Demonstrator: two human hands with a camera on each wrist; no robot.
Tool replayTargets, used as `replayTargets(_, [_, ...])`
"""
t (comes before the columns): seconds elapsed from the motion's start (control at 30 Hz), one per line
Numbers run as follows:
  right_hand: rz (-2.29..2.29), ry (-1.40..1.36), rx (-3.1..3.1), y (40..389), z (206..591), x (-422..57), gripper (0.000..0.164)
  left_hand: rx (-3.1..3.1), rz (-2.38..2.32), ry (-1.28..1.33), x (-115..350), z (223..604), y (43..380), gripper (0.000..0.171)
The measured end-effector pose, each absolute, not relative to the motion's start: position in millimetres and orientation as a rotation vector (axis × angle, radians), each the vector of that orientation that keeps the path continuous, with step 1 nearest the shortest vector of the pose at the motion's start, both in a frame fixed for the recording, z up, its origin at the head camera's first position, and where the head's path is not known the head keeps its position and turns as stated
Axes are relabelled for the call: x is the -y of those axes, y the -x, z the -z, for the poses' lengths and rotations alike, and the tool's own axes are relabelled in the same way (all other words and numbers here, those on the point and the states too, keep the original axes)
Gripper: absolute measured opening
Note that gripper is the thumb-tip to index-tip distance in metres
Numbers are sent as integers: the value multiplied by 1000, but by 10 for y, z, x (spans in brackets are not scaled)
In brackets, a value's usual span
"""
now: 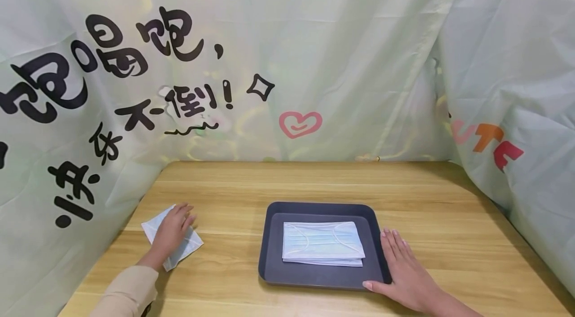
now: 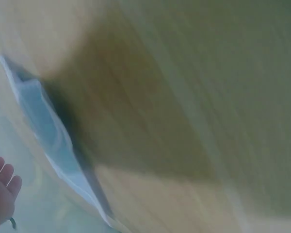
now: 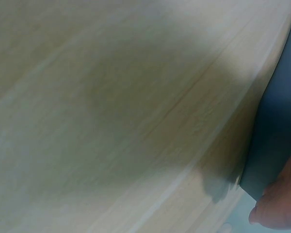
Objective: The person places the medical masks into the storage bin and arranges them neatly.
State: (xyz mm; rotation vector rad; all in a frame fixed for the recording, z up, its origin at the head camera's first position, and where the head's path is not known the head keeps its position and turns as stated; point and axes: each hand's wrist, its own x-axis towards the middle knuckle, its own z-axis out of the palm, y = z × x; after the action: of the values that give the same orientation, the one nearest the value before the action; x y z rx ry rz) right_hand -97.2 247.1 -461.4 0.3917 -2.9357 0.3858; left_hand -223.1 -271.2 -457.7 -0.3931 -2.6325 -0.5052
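Note:
My left hand [image 1: 172,231] hovers over a pale blue face mask [image 1: 184,253] at the left of the table, its fingers loosely extended. In the left wrist view that hand [image 2: 2,191] appears apart from the mask [image 2: 56,138], which lies partly folded on the wood. To the right, a dark rectangular tray [image 1: 273,247] bears a small stack of face masks [image 1: 321,241] with white ear loops. Along the tray's right side lie the straight fingers of my right hand [image 1: 406,272], its thumb at the near right corner. The right wrist view shows the tray's outer wall [image 3: 276,111] beside that hand [image 3: 281,199].
The wooden table [image 1: 229,197] carries the tray near its front middle. A pale printed curtain [image 1: 359,57] with dark lettering and a pink heart hangs behind the table and along both sides.

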Motion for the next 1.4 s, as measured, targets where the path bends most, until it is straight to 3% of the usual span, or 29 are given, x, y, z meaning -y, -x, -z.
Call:
replayTargets(0.8, [-330, -424, 2879, 974, 4642, -2473, 106, 2770, 590, 78, 3423, 4559, 2339, 33])
replayTargets(1.4, [-409, -418, 2929, 971, 4607, -2473, 106, 2944, 521, -94, 3459, 4508, 2325, 37])
